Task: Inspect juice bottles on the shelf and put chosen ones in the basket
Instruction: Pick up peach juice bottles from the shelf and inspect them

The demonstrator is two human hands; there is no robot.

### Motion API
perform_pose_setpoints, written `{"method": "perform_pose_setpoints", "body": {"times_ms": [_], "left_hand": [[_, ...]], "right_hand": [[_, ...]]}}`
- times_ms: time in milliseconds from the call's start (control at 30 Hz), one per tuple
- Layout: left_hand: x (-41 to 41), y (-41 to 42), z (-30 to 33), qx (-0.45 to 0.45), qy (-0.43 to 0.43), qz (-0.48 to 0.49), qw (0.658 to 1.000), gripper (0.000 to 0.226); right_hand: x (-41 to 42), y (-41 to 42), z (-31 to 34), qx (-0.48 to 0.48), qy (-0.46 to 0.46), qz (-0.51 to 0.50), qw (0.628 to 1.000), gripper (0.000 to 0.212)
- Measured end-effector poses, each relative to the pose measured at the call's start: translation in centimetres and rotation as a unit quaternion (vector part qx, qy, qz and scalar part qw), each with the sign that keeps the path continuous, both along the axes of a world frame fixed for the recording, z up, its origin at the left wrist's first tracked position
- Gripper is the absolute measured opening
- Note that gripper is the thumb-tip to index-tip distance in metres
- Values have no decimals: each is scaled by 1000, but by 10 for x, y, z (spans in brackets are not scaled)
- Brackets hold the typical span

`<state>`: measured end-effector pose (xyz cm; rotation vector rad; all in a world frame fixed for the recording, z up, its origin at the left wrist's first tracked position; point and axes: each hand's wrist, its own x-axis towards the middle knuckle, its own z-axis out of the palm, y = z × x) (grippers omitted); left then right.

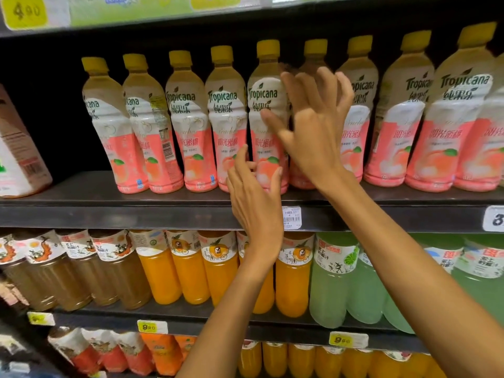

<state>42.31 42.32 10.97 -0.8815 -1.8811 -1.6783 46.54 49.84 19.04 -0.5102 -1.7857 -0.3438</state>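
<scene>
Here, an upright Tropicana peach bottle (266, 118) at the shelf (136, 214) front edge is flanked: the left hand (255, 197) spread near its base, the right hand (313, 124) spread at mid-height; nothing is gripped.

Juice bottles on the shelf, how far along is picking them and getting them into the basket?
Early. Nothing shows as done: no basket is in view, and the peach juice row stands nearly full, with one bottle set back behind the right hand. In hand: the left hand reaches the base of a front bottle, and the right hand is spread open beside its label, neither gripping. Left: grasp, inspect, put chosen ones in the basket.
</scene>
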Motion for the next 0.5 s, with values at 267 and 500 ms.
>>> {"method": "perform_pose_setpoints", "body": {"times_ms": [267, 500], "left_hand": [[-3, 6, -2, -118, 76, 75, 987, 56], [-5, 4, 1, -165, 95, 83, 978, 58]], "right_hand": [[-18, 3, -5, 75, 40, -84, 993, 49], [-7, 6, 0, 21, 68, -17, 997, 51]]}}
